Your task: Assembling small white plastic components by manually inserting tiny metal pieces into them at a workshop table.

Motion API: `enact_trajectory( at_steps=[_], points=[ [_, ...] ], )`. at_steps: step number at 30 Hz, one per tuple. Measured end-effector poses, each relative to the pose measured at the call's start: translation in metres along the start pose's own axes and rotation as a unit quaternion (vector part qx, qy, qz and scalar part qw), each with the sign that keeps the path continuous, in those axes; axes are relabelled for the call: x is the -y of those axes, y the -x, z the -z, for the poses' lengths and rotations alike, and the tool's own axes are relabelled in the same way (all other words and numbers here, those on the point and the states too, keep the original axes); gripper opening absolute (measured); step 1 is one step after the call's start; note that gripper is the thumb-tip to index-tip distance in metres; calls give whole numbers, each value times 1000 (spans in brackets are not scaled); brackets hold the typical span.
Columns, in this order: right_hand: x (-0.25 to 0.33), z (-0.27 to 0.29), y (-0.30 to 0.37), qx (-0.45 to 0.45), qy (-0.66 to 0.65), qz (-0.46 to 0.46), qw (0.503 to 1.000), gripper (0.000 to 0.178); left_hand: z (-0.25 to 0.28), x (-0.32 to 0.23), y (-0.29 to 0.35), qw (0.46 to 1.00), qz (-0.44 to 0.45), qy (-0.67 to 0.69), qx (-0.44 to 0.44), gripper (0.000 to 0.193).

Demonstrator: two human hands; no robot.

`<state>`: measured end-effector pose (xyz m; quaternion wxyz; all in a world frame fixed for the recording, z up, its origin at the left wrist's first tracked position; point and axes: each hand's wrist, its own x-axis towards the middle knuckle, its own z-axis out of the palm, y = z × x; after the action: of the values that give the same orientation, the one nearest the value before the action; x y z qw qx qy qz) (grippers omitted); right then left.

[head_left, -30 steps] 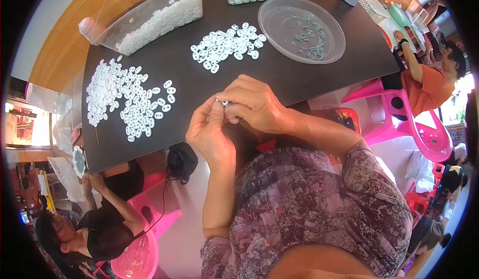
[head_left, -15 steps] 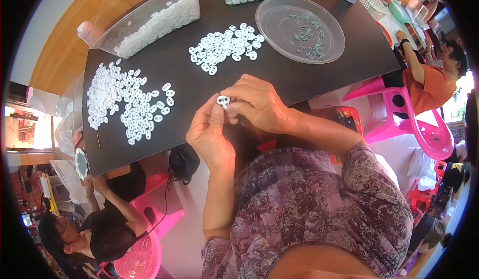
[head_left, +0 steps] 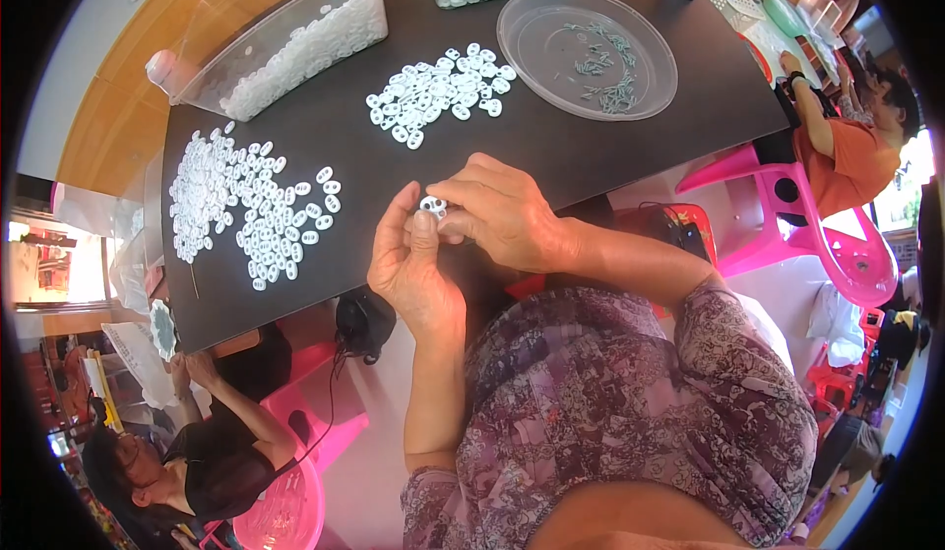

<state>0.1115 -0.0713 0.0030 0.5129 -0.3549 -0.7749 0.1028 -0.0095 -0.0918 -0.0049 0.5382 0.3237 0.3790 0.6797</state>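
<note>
A small white oval plastic piece with dark holes (head_left: 432, 206) sits between my two hands, just off the near edge of the dark table. The thumb and fingers of my left hand (head_left: 418, 270) pinch it from below and the left. From the right, my right hand (head_left: 507, 213) has its bent fingers pressed against the same piece, partly covering it. Beyond my hands lies a loose pile of similar white pieces (head_left: 433, 95). Farther right, a clear round tray (head_left: 539, 83) holds many tiny grey-green slivers (head_left: 615, 95).
Another spread of white pieces (head_left: 271, 215) covers the table's left part. Clear bins of white pieces (head_left: 310, 58) stand along the far side. One person in black (head_left: 221, 461) sits at the lower left, another in orange (head_left: 851, 166) at the right, near pink chairs (head_left: 851, 265).
The white piece has tilted and shifted slightly left and down between my fingers. My right hand has rolled a little further over it. The piles look the same.
</note>
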Motion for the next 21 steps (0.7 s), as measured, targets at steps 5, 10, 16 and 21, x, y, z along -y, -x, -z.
enact_trajectory(
  at_steps=[5, 10, 16, 21],
  points=[
    [-1, -2, 2, -10, -3, 14, 1000, 29, 1, 1, 3, 1000, 7, -5, -5, 23],
    [3, -4, 3, -10, -3, -2, 1000, 26, 1, 3, 7, 1000, -28, -2, 2, 24],
    [5, -10, 5, -64, -4, 33, 997, 29, -2, 7, 11, 997, -79, 0, 0, 23],
    [6, -12, 4, -62, 2, 67, 996, 33, 0, 10, 13, 996, -84, 42, 8, 20]
  ],
)
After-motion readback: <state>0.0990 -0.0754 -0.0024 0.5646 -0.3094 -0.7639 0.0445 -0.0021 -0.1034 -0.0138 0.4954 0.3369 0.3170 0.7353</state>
